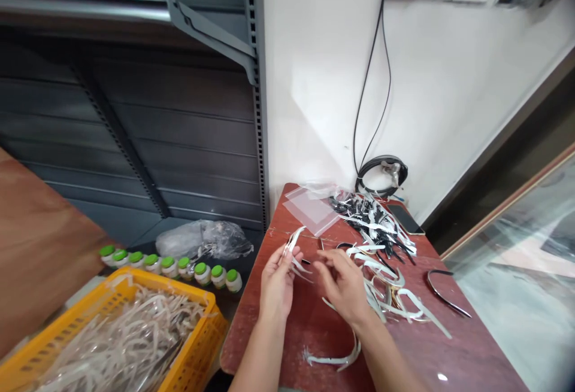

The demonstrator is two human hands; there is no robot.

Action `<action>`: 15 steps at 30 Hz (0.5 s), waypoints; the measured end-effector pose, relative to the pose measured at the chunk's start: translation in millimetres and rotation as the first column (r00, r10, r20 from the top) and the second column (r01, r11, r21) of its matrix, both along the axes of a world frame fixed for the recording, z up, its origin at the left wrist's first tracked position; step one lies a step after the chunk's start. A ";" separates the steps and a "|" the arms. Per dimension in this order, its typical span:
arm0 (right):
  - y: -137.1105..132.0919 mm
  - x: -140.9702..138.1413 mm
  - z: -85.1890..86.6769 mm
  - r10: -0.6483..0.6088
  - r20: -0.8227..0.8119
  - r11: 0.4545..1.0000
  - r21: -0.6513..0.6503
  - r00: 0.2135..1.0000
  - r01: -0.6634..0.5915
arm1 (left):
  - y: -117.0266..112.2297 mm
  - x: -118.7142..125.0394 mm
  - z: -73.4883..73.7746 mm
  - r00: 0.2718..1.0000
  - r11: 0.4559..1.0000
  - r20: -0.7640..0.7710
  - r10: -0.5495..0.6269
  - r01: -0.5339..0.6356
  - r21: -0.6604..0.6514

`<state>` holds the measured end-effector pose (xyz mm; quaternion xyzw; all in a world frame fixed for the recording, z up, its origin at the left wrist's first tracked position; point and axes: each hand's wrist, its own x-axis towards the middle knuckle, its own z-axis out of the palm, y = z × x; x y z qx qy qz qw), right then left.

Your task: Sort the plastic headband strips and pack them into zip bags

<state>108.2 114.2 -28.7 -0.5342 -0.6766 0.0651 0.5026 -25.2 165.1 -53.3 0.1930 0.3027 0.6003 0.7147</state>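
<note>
white plastic strip (293,243) pinched in the left hand (276,281), right hand (341,281) just beside it

the left fingers hold the strip near its curved end, a narrow, steady pinch that keeps it raised above the table; the right hand's fingers are bunched narrow close by, and i cannot tell whether they hold a thin dark piece. a heap of curved white and black strips (375,266) lies just right of the hands on the red-brown table (291,344), with clear plastic sheets (311,210) beyond, and a yellow plastic crate (197,302) of pale strips sits off the table's left side.
</note>
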 end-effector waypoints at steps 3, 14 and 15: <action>-8.5 40.3 7.0 -0.182 0.121 0.983 0.019 0.976 0.181 | -1.3 -1.2 -1.0 1.000 1.000 0.009 -0.016 0.016 -0.018; 21.7 142.7 -19.1 -0.303 0.639 0.765 -0.279 0.707 0.581 | -1.7 -1.4 -5.1 0.997 0.998 0.037 -0.063 0.062 0.020; 20.8 142.0 -18.1 -0.310 0.644 0.761 -0.273 0.699 0.589 | -1.6 -1.8 -4.9 0.997 0.998 0.039 -0.063 0.062 0.020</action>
